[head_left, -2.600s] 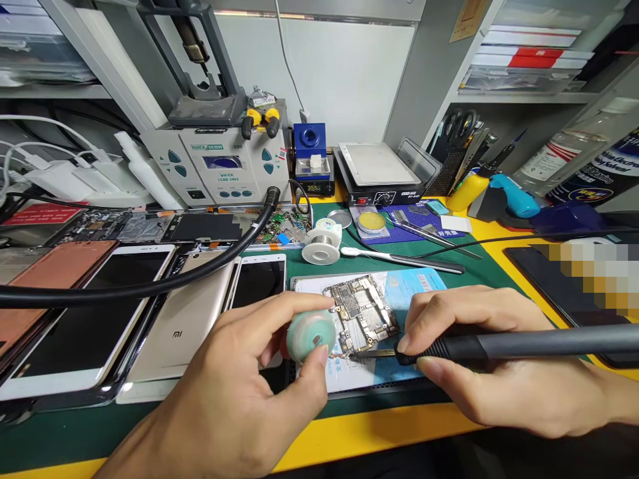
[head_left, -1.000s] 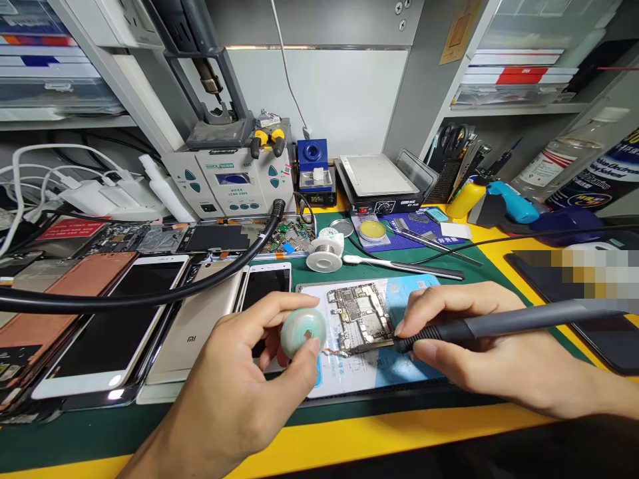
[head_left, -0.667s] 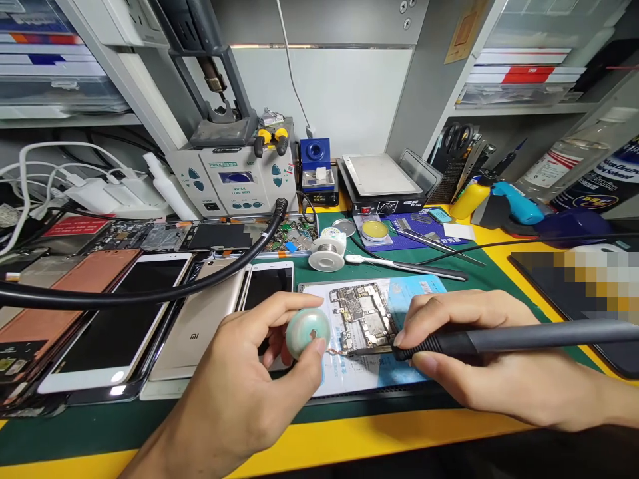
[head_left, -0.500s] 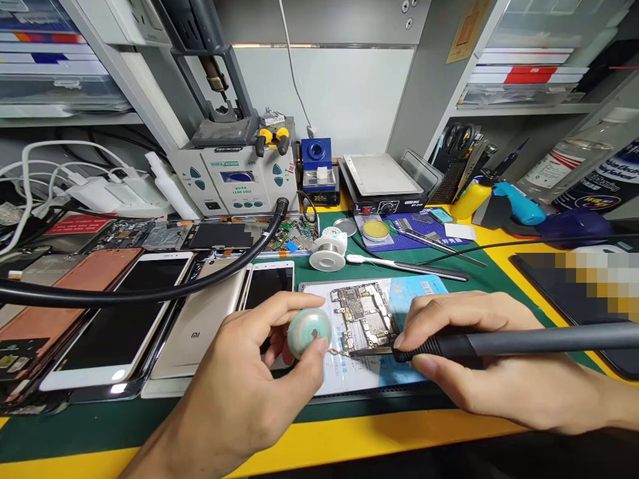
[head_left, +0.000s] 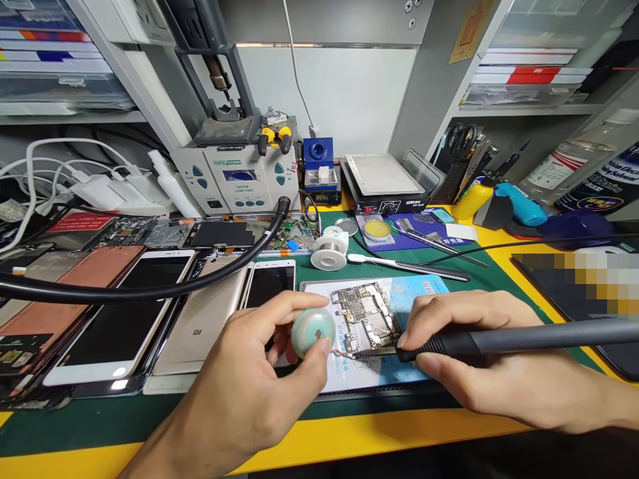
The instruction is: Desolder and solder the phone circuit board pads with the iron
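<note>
Between the thumb and fingers of my left hand (head_left: 269,379) is a pale green spool of desoldering braid (head_left: 310,329). A short copper-coloured end of braid (head_left: 341,352) sticks out from it to the right. My right hand (head_left: 479,359) grips a dark soldering iron (head_left: 459,344) like a pen. Its tip meets the end of the braid, low over a phone circuit board (head_left: 367,316). I cannot tell whether the braid touches the board. The board lies on a white and blue printed sheet (head_left: 424,291) at the front of the green mat.
A spool of solder wire (head_left: 329,255), a brush (head_left: 407,265), tweezers (head_left: 439,243) and a tin of yellow paste (head_left: 377,230) lie behind the sheet. Several phones (head_left: 124,319) are on the left. A thick black hose (head_left: 200,289) crosses above them from the hot-air station (head_left: 239,179).
The view has shifted very slightly, and both hands sit a few pixels further right. The spool and iron are held as before, with the tip still at the braid's end.
</note>
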`<state>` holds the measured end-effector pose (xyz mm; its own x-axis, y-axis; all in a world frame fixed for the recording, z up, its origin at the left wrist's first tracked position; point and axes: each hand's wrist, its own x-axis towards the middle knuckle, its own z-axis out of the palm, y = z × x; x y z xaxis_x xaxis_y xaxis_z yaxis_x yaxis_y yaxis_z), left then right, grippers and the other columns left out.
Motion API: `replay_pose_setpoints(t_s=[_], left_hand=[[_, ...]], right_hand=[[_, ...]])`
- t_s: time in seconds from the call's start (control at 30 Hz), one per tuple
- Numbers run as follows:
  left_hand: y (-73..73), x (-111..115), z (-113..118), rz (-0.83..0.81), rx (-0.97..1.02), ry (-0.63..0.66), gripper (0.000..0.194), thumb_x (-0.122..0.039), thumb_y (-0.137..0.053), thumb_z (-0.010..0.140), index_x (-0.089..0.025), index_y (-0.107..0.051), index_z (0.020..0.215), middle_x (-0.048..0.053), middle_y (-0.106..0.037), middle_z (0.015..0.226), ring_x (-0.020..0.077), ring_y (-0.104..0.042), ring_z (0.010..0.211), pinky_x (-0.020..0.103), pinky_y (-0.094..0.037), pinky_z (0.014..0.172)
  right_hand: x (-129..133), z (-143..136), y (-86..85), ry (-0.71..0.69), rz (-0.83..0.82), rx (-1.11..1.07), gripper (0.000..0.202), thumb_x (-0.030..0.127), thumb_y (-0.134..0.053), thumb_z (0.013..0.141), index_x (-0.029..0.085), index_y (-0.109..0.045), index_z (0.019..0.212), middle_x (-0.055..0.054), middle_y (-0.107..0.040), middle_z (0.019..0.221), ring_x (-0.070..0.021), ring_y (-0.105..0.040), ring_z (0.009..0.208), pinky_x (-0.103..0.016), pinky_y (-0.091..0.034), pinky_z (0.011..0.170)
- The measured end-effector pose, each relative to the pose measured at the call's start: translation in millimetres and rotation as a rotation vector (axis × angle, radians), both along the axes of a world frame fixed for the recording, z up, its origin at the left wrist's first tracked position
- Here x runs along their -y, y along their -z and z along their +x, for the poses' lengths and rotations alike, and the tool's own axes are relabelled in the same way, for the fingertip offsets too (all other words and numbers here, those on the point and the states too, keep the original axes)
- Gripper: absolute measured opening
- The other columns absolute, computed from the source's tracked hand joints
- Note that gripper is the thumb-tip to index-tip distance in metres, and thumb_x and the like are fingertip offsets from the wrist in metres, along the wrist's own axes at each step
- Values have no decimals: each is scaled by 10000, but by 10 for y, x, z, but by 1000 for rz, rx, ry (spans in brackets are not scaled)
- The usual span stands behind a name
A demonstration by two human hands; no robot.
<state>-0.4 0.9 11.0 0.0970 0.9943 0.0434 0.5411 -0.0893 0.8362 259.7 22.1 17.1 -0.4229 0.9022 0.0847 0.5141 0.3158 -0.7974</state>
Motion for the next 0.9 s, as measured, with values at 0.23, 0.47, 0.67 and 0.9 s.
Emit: replay_pose_setpoints(t_s=[0.23,0.47,0.67,0.9], left_hand=[[1,13,4,-8,8,-26,223,-406,-659,884,-303,-759,1056,-64,-677,681,139,-591,587,262,-440,539],[21,9,-7,1,2,-41,217,-397,-659,888,-314,-757,1063,-69,-740,752,154,-655,661,266,-469,567],[-4,20,22,20,70,-115,169,-383,-668,901,-296,-761,1012,-81,-729,730,117,-597,652,202,-469,575],[-26,33,60,33,154,-165,148,-354,-715,882,-280,-780,993,-86,-703,680,102,-581,632,165,-489,583]], right_hand=[[23,11,-11,25,-31,-23,138,167,-726,787,255,-832,803,-2,-763,670,-158,-650,540,-226,-518,473],[8,11,10,62,-20,-75,162,142,-735,769,263,-839,796,-1,-770,673,-158,-652,542,-218,-521,476],[30,55,7,-20,-54,-86,166,114,-736,784,254,-821,814,-2,-758,685,-164,-658,573,-236,-523,508],[35,32,-2,-44,35,-62,187,91,-734,774,250,-821,817,11,-760,695,-146,-674,573,-222,-539,534]])
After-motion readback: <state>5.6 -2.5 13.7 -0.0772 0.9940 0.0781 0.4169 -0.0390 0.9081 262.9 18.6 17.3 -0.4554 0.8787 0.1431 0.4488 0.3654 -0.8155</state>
